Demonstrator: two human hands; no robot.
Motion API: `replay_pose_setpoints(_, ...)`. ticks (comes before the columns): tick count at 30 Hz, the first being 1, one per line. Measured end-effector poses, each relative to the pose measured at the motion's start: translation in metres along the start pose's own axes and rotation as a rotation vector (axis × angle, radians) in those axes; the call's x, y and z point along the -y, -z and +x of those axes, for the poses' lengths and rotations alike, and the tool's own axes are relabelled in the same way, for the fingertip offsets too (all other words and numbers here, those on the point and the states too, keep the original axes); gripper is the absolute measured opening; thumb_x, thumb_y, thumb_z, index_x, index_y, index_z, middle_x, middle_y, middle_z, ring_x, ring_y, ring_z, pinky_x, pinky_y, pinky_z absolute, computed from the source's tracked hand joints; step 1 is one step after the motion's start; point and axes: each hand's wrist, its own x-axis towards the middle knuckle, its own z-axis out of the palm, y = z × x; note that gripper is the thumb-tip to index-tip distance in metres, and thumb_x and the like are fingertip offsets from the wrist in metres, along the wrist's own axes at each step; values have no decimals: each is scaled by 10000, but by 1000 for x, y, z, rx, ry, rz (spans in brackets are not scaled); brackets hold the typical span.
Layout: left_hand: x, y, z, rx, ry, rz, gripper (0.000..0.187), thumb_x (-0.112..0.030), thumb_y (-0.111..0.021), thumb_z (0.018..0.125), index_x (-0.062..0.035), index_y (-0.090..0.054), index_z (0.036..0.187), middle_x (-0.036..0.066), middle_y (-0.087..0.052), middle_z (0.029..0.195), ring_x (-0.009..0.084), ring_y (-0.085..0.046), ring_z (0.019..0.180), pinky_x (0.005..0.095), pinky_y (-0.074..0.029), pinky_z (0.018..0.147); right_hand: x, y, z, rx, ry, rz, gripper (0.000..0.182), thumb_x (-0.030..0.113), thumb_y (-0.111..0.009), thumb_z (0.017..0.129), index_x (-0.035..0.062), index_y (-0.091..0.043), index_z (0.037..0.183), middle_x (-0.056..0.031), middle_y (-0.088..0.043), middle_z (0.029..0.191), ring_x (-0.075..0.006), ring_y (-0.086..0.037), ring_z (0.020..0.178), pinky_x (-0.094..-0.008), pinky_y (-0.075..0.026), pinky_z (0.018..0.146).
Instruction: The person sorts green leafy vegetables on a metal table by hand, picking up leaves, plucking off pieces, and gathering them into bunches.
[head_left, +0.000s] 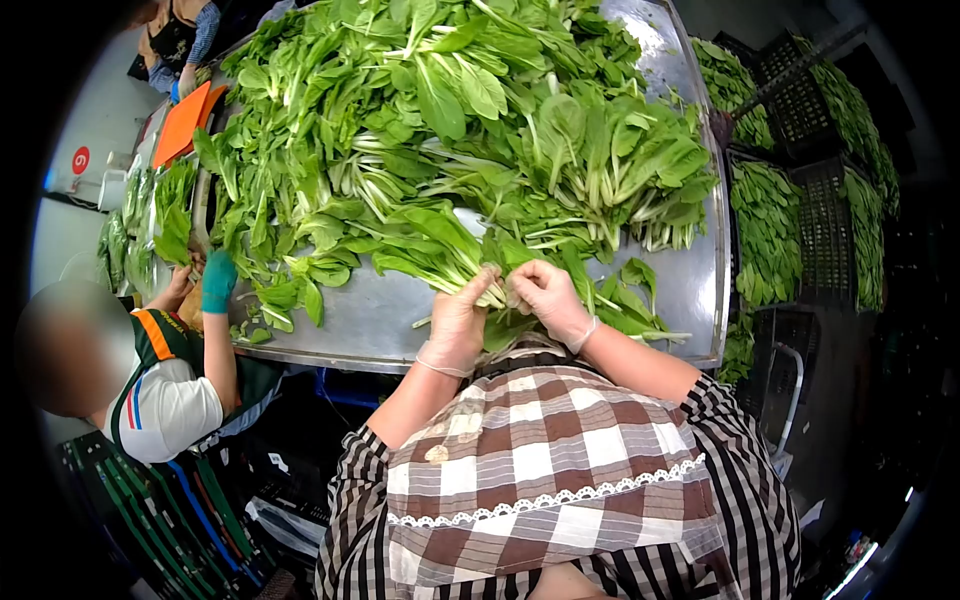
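Brushed, dully gleaming sheet metal for the long grey steel table (370,320); thin, translucent, glossy plastic gloves over left hand (458,325) and right hand (550,298); smooth, waxy green leaves in the heaped leafy greens (450,130); matt black plastic lattice crates (820,230); checked woven cloth apron (540,460) with lace trim

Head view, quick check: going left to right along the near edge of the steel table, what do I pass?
Co-worker's teal-gloved hand → left hand → right hand, both on one bunch of greens → table edge → black crates of greens.
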Motion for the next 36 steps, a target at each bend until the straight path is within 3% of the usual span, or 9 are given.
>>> replay_pose_setpoints(5,3,-1,1,-22,-15,47,306,-21,-716,849,-4,-612,1136,68,-677,1038,188,-640,973,333,-503,874,6,-9,-1,33,55,-241,156,133,-704,903,-3,-684,975,-26,-682,821,-67,-590,703,-214,-483,633)
replay_pose_setpoints(9,-1,-4,0,-13,-36,50,320,-36,-723,845,-14,-614,1145,60,-670,1074,178,-628,1001,334,-494,889,3,-4,0,19,-12,13,96,94,-711,895,3,-697,923,-8,-674,808,-58,-563,660,-209,-471,604)
replay_pose_setpoints(21,-7,-8,-7,-29,-20,-38,386,-48,-695,873,-74,-522,1217,61,-634,1034,182,-629,981,372,-528,812,-8,7,2,-210,22,152,135,178,-558,1004,45,-578,992,4,-587,771,-52,-492,597,-200,-394,530)
replay_pose_setpoints(25,-15,4,-6,-23,-91,-46,421,-55,-677,880,-62,-514,1269,57,-625,1000,170,-630,927,325,-543,756,23,45,-7,158,-136,-746,275,265,-669,932,24,-650,1064,-93,-703,869,-82,-614,685,-221,-490,618)
replay_pose_setpoints(26,-20,-2,-9,-65,-93,-43,407,-52,-669,880,-60,-525,1260,51,-623,980,164,-636,898,303,-550,733,14,59,-2,-13,82,-803,341,297,-715,888,25,-675,1088,-128,-725,915,-93,-653,715,-237,-521,640)
replay_pose_setpoints(27,-21,3,-8,-31,-79,-37,384,-51,-657,884,-64,-538,1248,40,-622,973,157,-636,882,309,-550,739,42,55,-4,-171,-133,-544,381,300,-705,894,16,-646,1142,-111,-720,893,-106,-633,628,-251,-520,598)
replay_pose_setpoints(29,-19,2,-8,-88,-42,-30,371,-53,-653,882,-61,-544,1236,33,-625,972,152,-637,872,306,-546,727,45,67,18,-460,-44,-170,388,280,-670,929,2,-605,1192,-103,-713,867,-120,-585,536,-261,-501,550)
replay_pose_setpoints(32,-8,-4,-9,-41,10,-40,379,-50,-650,877,-56,-541,1240,37,-632,972,156,-636,863,304,-542,713,46,71,42,-642,-93,250,305,238,-624,968,1,-590,1156,-95,-705,847,-122,-552,509,-256,-474,523)
replay_pose_setpoints(36,-4,-4,-11,-13,50,-16,327,-58,-674,852,-57,-575,1163,50,-647,912,177,-645,829,329,-542,713,40,69,57,-553,74,447,205,235,-612,980,32,-596,1000,-93,-699,819,-113,-556,542,-249,-468,534)
